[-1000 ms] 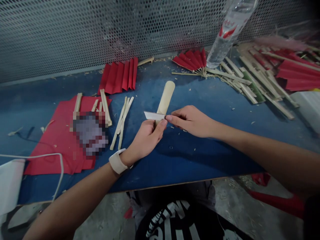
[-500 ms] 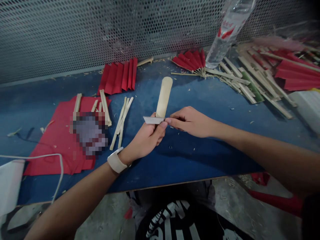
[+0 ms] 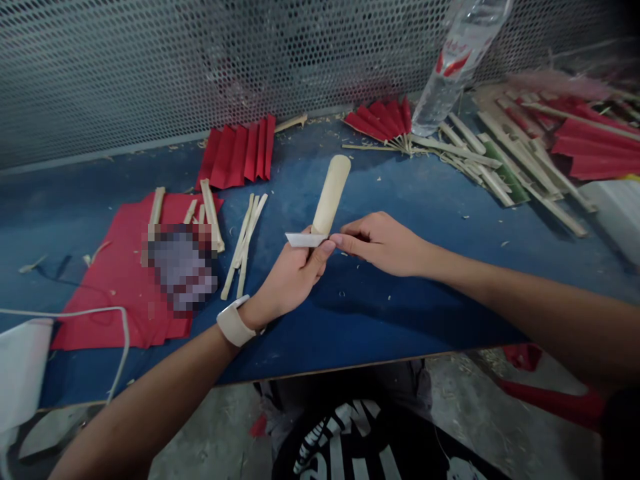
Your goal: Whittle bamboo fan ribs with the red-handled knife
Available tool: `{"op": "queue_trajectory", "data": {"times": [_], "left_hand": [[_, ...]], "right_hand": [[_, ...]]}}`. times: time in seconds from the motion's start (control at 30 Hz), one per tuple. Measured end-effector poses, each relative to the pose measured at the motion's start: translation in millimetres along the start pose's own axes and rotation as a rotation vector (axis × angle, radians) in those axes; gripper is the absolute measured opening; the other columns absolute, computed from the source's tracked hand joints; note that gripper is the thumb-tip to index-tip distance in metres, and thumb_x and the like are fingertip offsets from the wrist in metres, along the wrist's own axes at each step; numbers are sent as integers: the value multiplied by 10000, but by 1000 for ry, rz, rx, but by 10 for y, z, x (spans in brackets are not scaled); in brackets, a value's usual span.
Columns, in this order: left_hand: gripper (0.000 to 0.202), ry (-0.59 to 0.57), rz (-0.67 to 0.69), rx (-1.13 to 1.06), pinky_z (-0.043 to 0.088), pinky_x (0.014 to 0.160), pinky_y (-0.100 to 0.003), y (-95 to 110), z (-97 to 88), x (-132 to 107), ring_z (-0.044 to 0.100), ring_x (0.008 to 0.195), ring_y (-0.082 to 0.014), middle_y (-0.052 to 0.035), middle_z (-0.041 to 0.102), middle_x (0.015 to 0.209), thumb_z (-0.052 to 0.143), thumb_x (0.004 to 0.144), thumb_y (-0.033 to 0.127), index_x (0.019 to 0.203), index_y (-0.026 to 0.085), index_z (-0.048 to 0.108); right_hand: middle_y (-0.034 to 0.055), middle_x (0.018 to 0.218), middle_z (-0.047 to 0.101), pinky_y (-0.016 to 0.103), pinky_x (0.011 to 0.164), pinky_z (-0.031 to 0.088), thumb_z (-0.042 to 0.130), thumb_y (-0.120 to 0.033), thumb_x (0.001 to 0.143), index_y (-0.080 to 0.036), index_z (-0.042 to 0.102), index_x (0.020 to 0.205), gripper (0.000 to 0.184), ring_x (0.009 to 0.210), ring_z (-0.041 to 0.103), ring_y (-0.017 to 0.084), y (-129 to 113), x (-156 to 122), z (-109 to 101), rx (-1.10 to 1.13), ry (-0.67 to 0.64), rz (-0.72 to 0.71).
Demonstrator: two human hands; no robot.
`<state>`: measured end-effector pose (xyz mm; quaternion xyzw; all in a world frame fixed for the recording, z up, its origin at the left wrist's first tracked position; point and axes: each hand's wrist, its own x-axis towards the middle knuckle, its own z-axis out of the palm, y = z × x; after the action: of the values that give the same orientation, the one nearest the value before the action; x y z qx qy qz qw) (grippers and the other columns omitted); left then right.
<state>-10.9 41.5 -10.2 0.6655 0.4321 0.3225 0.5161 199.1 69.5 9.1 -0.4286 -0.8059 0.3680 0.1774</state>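
Note:
A pale bamboo strip (image 3: 332,193) with a rounded far end points away from me, slightly right. My left hand (image 3: 293,283) is closed around its near end, which the fingers hide. Across the strip, just above my left thumb, lies the slant-tipped metal blade of a knife (image 3: 304,240). My right hand (image 3: 390,245) pinches the knife at its right end; its handle is mostly hidden. The left thumb is up against the blade's near edge. Left of my hands, thin bamboo sticks (image 3: 243,247) lie crossed on the blue table (image 3: 400,320).
Red paper sheets (image 3: 115,280) lie at left under a blurred-out object (image 3: 183,267). At the back are pleated red paper (image 3: 237,153), a small red fan (image 3: 383,123) and a water bottle (image 3: 455,67). Bamboo strips (image 3: 520,157) pile up at right. A mesh panel (image 3: 150,73) borders the table.
The bamboo strip's far end has swung slightly to the right. The knife stays across it, with only a tiny leftward shift, and both hands keep their grip.

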Motion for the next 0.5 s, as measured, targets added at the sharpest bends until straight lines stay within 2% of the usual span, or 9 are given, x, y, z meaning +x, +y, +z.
{"op": "queue_trajectory", "data": {"times": [0.13, 0.27, 0.43, 0.5], "left_hand": [[447, 14, -33, -9, 322, 420, -195, 1, 24, -7, 404, 455, -65, 65, 456, 543, 491, 1068, 554, 806, 193, 516], [465, 59, -83, -93, 310, 403, -194, -14, 62, -21, 386, 433, -59, 72, 448, 547, 534, 1037, 602, 812, 195, 516], [547, -85, -99, -186, 318, 409, -201, 11, 68, -6, 348, 418, -45, 83, 366, 513, 605, 993, 615, 669, 216, 416], [521, -124, -81, -211, 340, 426, -200, 24, 61, 2, 354, 440, -46, 83, 376, 540, 644, 978, 587, 690, 217, 417]], "right_hand": [[-23, 569, 467, 301, 563, 231, 421, -750, 1020, -199, 509, 637, 678, 541, 398, 104, -5, -2, -12, 37, 86, 8], [-24, 560, 460, 293, 547, 244, 414, -812, 988, -199, 531, 638, 716, 531, 388, 105, 7, 4, -43, 133, 20, -9], [-38, 539, 412, 289, 532, 205, 416, -825, 977, -200, 501, 617, 726, 521, 338, 93, 31, 20, -62, 118, -53, -55], [-36, 538, 432, 284, 524, 217, 423, -820, 978, -198, 507, 619, 724, 514, 352, 90, 39, 26, -75, 127, -92, -55]]}}
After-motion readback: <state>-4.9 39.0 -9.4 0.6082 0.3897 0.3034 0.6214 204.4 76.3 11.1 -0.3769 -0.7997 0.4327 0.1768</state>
